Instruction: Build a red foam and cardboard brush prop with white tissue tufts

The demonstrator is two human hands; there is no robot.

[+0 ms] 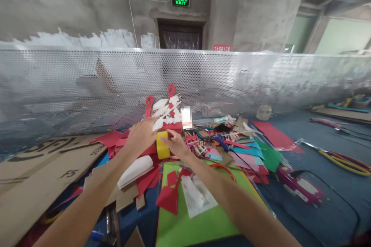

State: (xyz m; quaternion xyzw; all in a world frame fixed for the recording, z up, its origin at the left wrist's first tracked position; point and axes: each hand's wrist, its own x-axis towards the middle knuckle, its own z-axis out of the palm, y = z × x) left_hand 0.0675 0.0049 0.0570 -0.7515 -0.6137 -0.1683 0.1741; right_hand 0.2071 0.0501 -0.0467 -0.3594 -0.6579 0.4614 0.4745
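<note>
A yellow roll, apparently tape [162, 145], stands on edge between my hands. My right hand [177, 144] closes on its right side with fingers bent around the rim. My left hand [142, 134] is at the roll's upper left, fingers curled beside a small white piece [158, 124]; what they grip is hidden. Just behind both hands is a red paper construction [174, 126] with two red hooked strips [171, 89] rising from it. White fluffy material and thin sticks [174, 110] lie on top of it.
A perforated metal panel [217, 85] stands behind. Cardboard [46, 162] lies left, a green board [188, 227] in front. Right are a blue glue gun [222, 142], a pile of scraps, a purple corded device [300, 185], yellow-and-red-handled pliers [342, 160] and a jar [263, 112].
</note>
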